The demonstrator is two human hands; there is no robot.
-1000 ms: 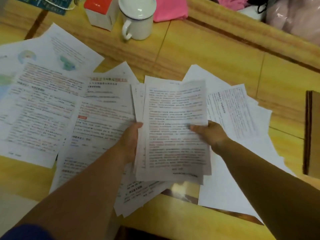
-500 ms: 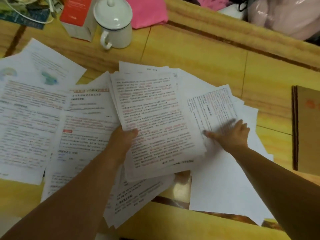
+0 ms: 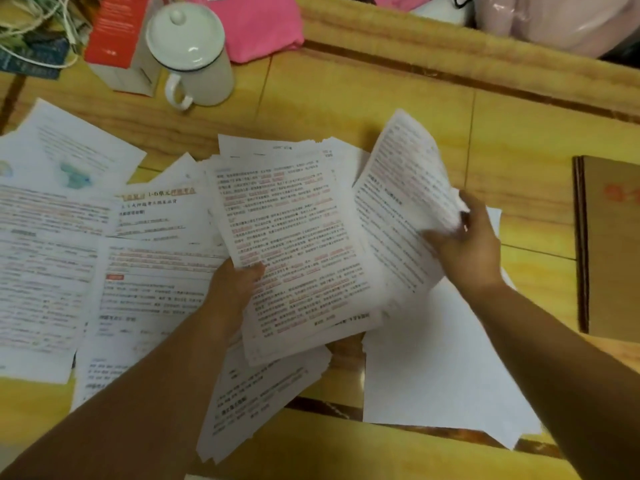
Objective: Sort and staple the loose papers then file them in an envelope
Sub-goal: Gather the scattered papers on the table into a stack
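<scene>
The left hand (image 3: 235, 289) is gripping the near-left edge of a collected stack of printed pages (image 3: 298, 251), thumb on top and fingers hidden beneath, and is holding it just above the table (image 3: 381, 109) at the scene's centre. The right hand (image 3: 464, 244) is pinching the right edge of a single sheet (image 3: 401, 202), which is bowing upward and leaning toward the stack. More loose papers (image 3: 69, 258) are lying fanned across the left half of the table, and blank sheets (image 3: 433, 368) are lying near right. A brown envelope (image 3: 609, 244) is lying flat at the right edge, well apart from both hands. No stapler is showing in view. Judged from appearance, the pages are light, thin and limp: a sheet held by one edge is sagging and curling, so each one is probably best taken at an edge or corner, and the stack supported from below. The stack edges are staggered and are likely to slip further under a loose grip. Both forearms are reaching in from the near side, the left one crossing over the loose papers, the right one angled in from the near right.
</scene>
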